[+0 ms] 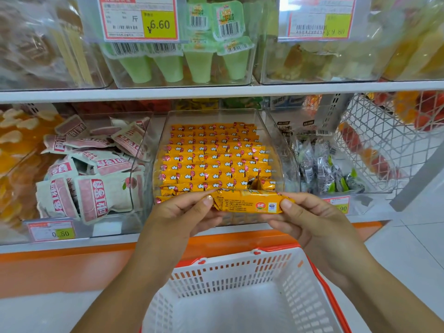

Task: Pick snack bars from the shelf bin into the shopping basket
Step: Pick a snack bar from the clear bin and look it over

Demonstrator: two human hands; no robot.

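Observation:
An orange-wrapped snack bar (249, 203) is held level in front of the shelf bin, its printed back facing me. My left hand (182, 212) pinches its left end and my right hand (310, 212) pinches its right end. Behind it, the clear shelf bin (276, 145) holds several neat rows of the same orange snack bars (213, 159), with a small gap at the front right. The white shopping basket (298, 280) with red rim sits directly below my hands, and its inside looks bare.
A clear bin of pink-and-white packets (96, 169) stands to the left, a bin of dark wrapped sweets (324, 169) to the right, and a white wire basket (384, 140) further right. Green jelly cups (199, 56) sit on the shelf above. An orange shelf base (60, 267) runs below.

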